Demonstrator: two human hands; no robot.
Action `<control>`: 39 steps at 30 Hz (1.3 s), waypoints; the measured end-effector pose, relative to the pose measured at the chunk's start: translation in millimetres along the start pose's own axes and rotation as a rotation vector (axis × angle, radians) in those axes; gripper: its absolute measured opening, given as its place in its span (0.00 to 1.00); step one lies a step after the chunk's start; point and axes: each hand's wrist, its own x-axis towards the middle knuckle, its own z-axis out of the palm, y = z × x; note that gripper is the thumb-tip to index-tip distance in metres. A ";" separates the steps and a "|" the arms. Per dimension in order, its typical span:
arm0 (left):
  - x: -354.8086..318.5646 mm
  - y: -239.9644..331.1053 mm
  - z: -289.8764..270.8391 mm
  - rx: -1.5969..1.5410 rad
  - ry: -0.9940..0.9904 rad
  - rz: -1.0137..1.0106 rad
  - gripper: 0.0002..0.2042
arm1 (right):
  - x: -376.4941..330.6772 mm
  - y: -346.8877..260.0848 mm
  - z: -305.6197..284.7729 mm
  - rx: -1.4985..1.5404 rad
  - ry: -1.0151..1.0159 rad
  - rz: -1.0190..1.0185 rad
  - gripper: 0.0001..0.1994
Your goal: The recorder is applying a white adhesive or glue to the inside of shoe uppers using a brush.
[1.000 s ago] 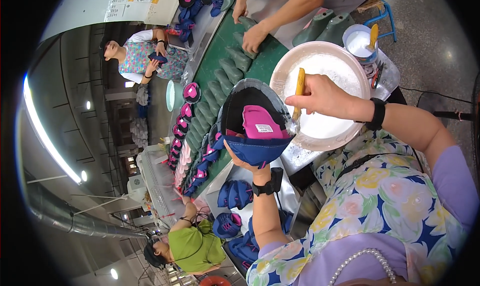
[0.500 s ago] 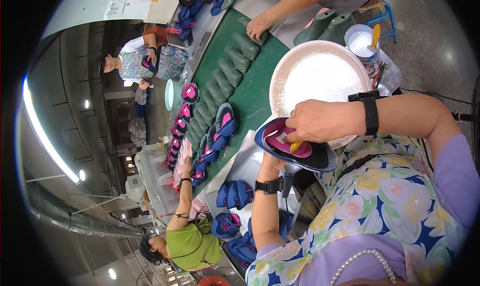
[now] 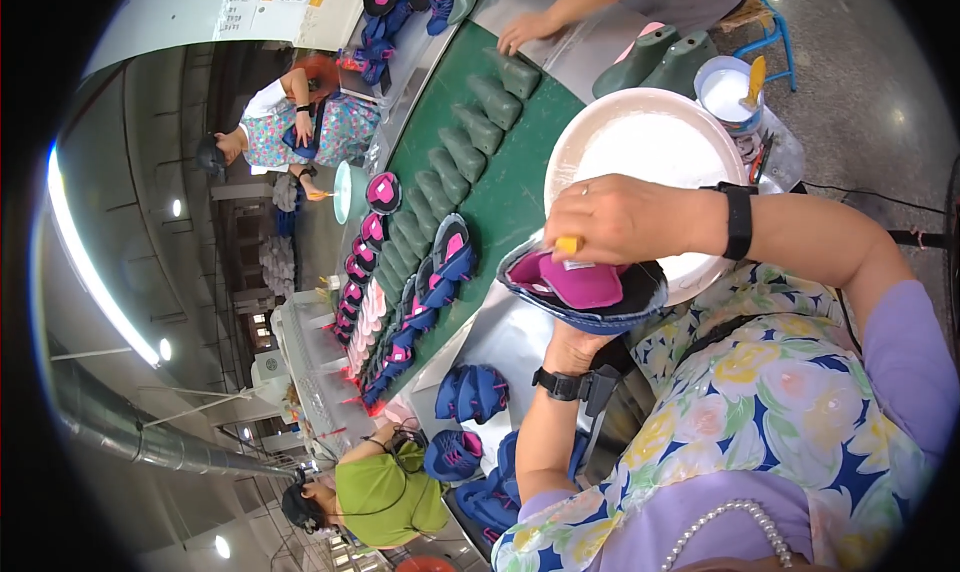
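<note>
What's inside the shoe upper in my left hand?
A magenta lining piece bearing a white label shows inside the shoe upper; your right hand, around a yellow brush handle, hides some of the interior.

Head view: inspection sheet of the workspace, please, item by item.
Surface: green belt bearing rows of grey-green lasts and blue uppers.
Things in work: shoe upper with pink inside; yellow-handled brush, bristles hidden; pale pink basin of white liquid.
Clutter: red-handled tool beside a tub holding another brush.
Hands: left hand supports the shoe upper from below; right hand grips the yellow-handled brush above it.
Cables: thin dark cable at right, seen against the floor.
Surroundings: co-worker in green top; co-worker in floral apron; another co-worker's hand near the lasts.
</note>
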 end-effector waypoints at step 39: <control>-49.6 103.4 -207.6 0.592 0.442 0.767 0.21 | -19.1 -50.2 -16.2 0.487 0.033 0.449 0.07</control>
